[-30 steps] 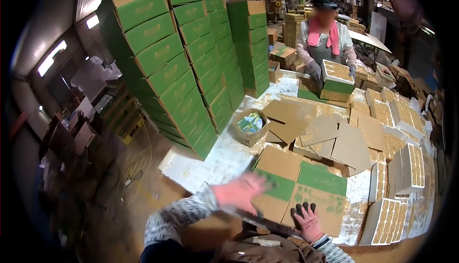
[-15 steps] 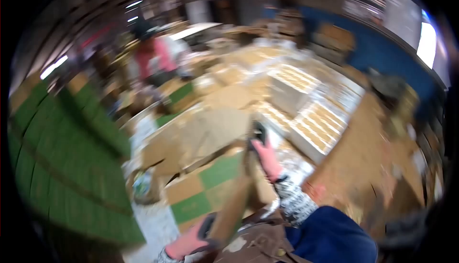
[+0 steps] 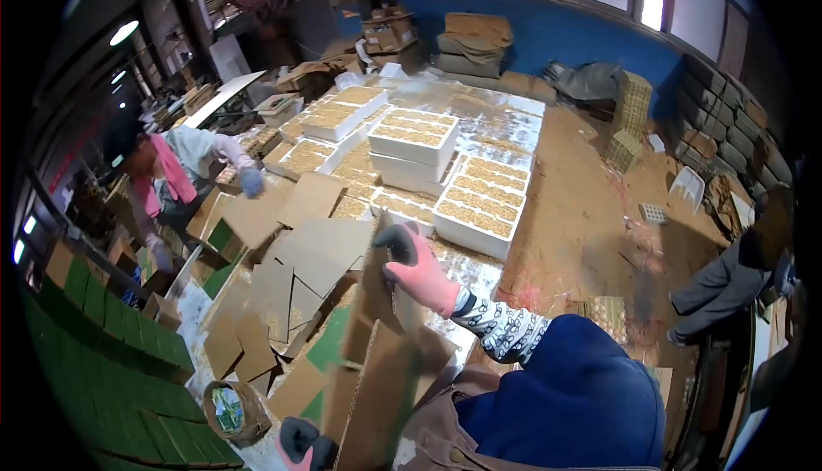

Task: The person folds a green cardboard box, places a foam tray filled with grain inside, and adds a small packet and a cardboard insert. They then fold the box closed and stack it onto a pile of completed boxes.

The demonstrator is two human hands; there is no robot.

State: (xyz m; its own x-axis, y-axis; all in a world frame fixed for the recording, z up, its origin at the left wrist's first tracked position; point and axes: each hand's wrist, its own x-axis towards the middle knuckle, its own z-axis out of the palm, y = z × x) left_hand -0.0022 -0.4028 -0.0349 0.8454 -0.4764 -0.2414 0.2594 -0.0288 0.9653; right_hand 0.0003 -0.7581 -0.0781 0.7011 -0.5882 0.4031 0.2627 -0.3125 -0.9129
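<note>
Flattened cardboard box [image 3: 377, 368] stands on edge at the near side of the table [image 3: 505, 128], tilted, brown with green print. Right hand [image 3: 415, 267], pink glove with black fingertips, is clamped on the box's top edge; left hand [image 3: 301, 444], same glove, grips the box's lower edge, only partly in view. Just beyond the box lie loose cardboard sheets [image 3: 300, 248] scattered in overlapping layers. Past those, white trays [image 3: 411, 133] full of yellowish pieces, some stacked, crowd the far half of the table. Left of the box near the table edge sits a small round tub [image 3: 231, 409]. Further left, a wall of green cartons [image 3: 103, 368]. A co-worker [image 3: 171, 171] in a pink scarf leans over the sheets. Right of the box, bare sawdusty floor [image 3: 599, 214]; behind it a blue wall [image 3: 599, 43] with windows.
</note>
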